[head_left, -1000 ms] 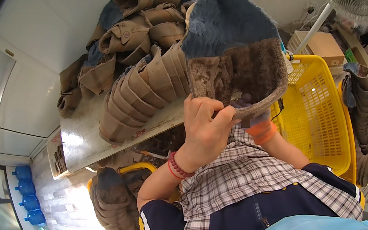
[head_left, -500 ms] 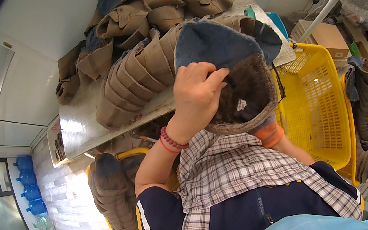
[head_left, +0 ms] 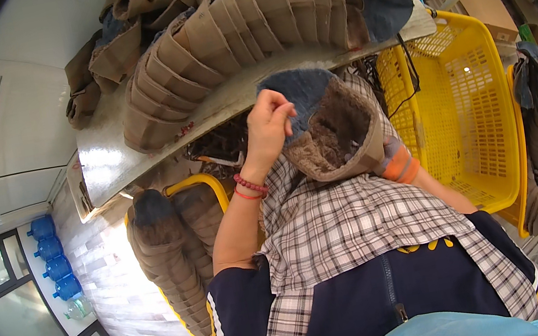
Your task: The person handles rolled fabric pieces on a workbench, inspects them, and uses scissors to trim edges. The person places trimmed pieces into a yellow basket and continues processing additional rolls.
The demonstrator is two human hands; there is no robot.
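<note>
A brown, fur-lined boot upper with a blue lining panel at its far end is in front of my body, its opening facing up. My right hand, in a glove with an orange cuff, grips it from the right side; most of those fingers are hidden behind the upper. At the blue panel's left edge is my bare left hand, with a red bead bracelet on the wrist. Its fingers are curled closed, and whatever they pinch, if anything, is too small to make out.
Beyond me a white table bears a long nested row of similar uppers and a heap behind it. To my right stands a yellow basket. Another yellow-framed container at left holds stacked uppers. A black cord hangs beside the table.
The boot upper has come down from in front of the table edge, closer to my body. My left hand has shifted from over its opening to the blue panel's left edge.
</note>
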